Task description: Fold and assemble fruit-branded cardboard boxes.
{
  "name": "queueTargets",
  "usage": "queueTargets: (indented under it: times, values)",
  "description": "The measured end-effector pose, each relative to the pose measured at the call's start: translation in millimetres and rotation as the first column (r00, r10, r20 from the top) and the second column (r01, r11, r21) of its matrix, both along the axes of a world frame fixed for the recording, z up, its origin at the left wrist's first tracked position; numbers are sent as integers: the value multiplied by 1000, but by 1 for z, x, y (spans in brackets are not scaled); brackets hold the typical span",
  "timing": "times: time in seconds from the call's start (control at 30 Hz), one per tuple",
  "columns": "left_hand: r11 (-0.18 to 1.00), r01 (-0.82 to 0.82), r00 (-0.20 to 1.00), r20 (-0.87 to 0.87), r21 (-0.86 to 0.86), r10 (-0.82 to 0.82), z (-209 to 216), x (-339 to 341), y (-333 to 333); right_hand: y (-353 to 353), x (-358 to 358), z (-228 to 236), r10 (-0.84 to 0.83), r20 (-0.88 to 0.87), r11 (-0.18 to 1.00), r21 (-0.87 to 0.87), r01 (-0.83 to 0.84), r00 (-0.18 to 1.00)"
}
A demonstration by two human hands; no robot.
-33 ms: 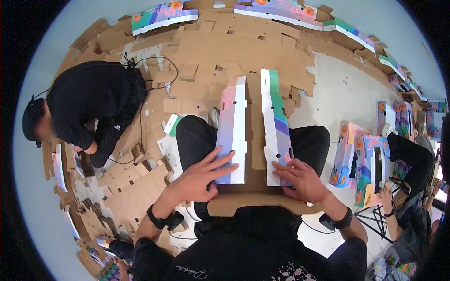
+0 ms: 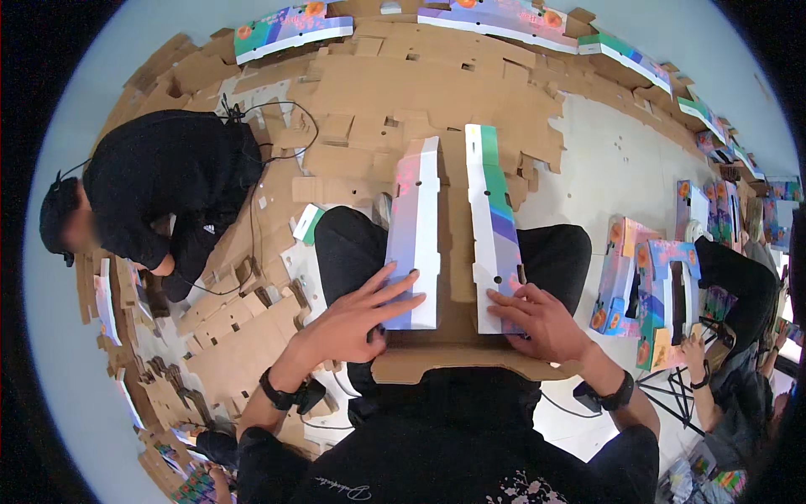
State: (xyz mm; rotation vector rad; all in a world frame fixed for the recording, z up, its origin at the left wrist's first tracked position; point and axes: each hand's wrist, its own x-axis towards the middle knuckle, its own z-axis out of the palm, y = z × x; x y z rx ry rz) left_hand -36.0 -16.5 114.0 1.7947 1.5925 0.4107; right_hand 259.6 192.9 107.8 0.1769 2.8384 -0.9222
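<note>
And here's the box [image 2: 456,269], lying lengthwise between the legs [image 2: 554,260], its near flap [image 2: 470,365] beside the black shirt [image 2: 470,445]. Hands well apart: left hand [image 2: 344,317] spread on the left panel [image 2: 413,235], right hand [image 2: 544,326] resting on the right panel [image 2: 497,231]. Uneven pressure could, I'd judge, crease or skew a panel. The palms are hidden, the right thumb's hard to make out; whether either hand grips, I can't tell.

L fingers [image 2: 403,304] spread, R fingers [image 2: 510,303] bent
</note>
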Motion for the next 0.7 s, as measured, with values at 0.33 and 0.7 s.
queueTargets:
  times: [0.33,0.7]
  values:
    - [996,-67,997,-31,59,69,-14,5,-9,8,19,0,59,41,947,-317,-43,997]
    - [827,-548,808,334,124,485,-62,28,-13,-22,22,-85,-893,301,-179,-919,350,334]
